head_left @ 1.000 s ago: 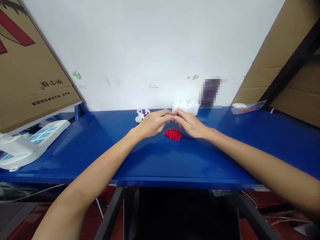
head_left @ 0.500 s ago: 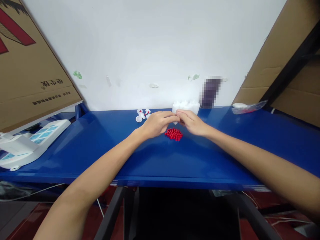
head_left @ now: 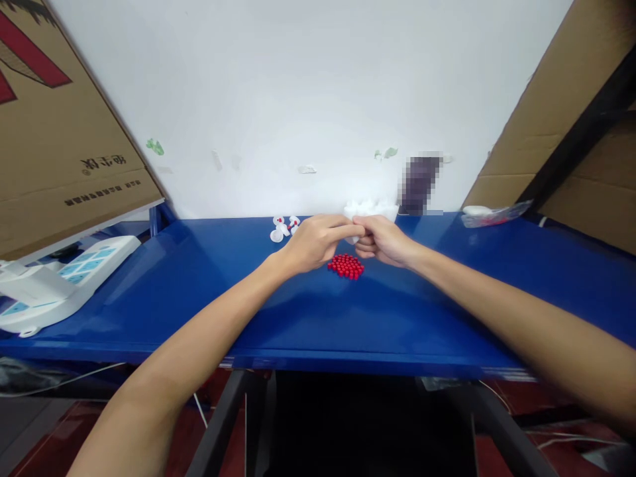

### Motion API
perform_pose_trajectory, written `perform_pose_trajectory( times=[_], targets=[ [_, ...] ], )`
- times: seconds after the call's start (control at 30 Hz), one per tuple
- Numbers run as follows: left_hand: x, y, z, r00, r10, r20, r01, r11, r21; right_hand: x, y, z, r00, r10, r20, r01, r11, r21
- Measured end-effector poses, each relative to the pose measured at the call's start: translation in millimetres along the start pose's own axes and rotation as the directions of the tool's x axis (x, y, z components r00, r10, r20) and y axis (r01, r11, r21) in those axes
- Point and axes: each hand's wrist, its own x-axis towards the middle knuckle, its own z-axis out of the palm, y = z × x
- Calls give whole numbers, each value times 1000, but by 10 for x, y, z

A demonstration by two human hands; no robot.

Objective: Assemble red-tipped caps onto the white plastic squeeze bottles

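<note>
My left hand and my right hand meet above the blue table, fingertips touching. Between them shows part of a small white piece, mostly covered by the fingers; its kind cannot be made out. The left fingers stretch over it with the thumb beneath, while the right fingers are curled in a pinch at its other side. Just below the hands lies a pile of small red bead-like pieces. Behind them stands a group of white plastic items, partly hidden. Several white round caps with red bits lie left of the hands.
A white power strip with a plugged-in adapter sits at the table's left. Cardboard leans at the left, and more cardboard stands right. A clear plastic bag lies at the back right. The white wall borders the blue table.
My right fingers have curled in more tightly, and their lower fingers now show folded. The left fingertips have shifted slightly right. The pile and the caps stay put.
</note>
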Motion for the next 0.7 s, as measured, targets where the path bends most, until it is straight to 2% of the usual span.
perform_pose_trajectory(
  times=[0.1, 0.2, 0.3, 0.4, 0.43, 0.47, 0.53, 0.6, 0.7],
  targets=[
    [64, 63, 49, 984, -161, -80, 131, 947, -292, -26, -68, 78, 999, -8, -43, 10, 999, 44],
    [108, 81, 73, 955, -295, -10, 243, 806, -540, -16, -105, 95, 995, -39, -97, 44, 998, 51],
    [91, 26, 39, 912, -399, 98, 359, 659, -661, 15, -110, -75, 975, -126, -184, 126, 992, -13],
    [38, -87, -14, 848, -520, 106, 440, 577, -688, 16, -61, -367, 919, -280, -278, 209, 943, -260],
    [19, -130, -24, 825, -560, 82, 455, 569, -685, 7, -29, -450, 917, -301, -263, 184, 901, -392],
    [1, -174, -27, 801, -595, 58, 468, 564, -681, -5, 7, -512, 936, -291, -200, 145, 832, -536],
    [-32, -248, -19, 761, -648, 34, 501, 553, -665, -31, 80, -566, 977, -214, -12, 126, 620, -774],
    [-59, -296, 1, 742, -669, 40, 532, 552, -642, -52, 129, -546, 989, -100, 108, 142, 452, -881],
    [-86, -317, 29, 758, -651, 50, 542, 585, -603, -66, 136, -480, 985, -15, 173, 166, 358, -919]
  ],
)
